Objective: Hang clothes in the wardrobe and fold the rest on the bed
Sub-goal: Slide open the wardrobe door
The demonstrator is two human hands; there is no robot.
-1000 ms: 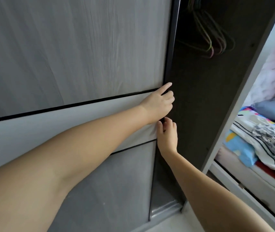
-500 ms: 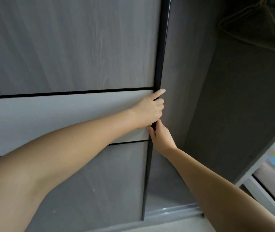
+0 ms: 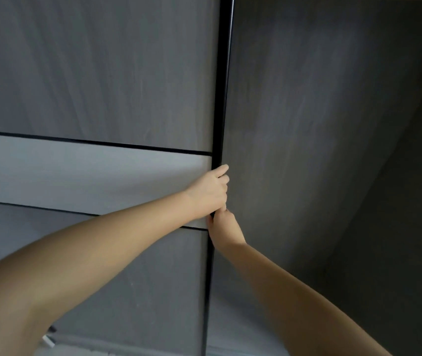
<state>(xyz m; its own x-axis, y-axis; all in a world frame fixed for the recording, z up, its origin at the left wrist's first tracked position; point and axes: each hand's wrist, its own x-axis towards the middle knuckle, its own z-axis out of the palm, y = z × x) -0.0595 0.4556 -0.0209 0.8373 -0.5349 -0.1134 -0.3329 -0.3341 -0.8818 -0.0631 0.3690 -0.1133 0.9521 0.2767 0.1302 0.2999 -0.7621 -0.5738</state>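
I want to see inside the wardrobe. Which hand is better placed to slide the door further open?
Probably the left hand: its fingers curl round the black edge of the sliding door. The right hand sits lower, mostly behind that edge.

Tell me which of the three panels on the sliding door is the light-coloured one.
The middle panel, a pale band between two darker grey wood-grain panels, upper and lower. The left hand lies at its right end.
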